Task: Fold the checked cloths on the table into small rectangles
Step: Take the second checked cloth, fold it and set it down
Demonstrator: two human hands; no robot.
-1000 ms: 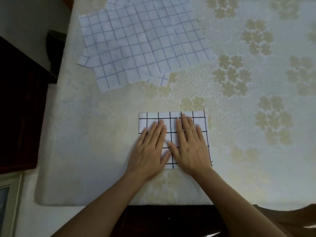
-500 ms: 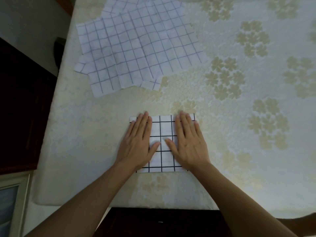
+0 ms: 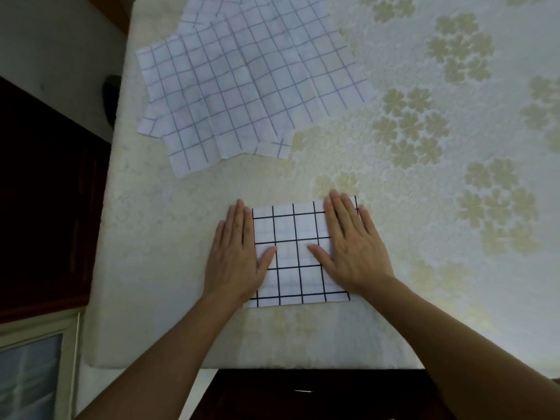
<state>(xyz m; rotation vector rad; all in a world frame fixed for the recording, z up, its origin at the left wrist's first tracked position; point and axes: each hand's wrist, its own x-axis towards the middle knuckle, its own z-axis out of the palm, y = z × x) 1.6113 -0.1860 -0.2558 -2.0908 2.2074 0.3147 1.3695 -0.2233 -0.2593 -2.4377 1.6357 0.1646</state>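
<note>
Our left hand (image 3: 236, 256) and right hand (image 3: 353, 250) flat, fingers spread, apart on the folded white black-checked cloth (image 3: 298, 256), unfolded pale checked cloths (image 3: 248, 83) at 11 o'clock, cream floral surface (image 3: 439, 207)

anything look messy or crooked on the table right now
Mostly tidy. The folded cloth lies flat and roughly square to the table edge under the left hand and right hand. The unfolded cloths behind it sit askew, creased and overlapping, with corners poking out at the front and left.
</note>
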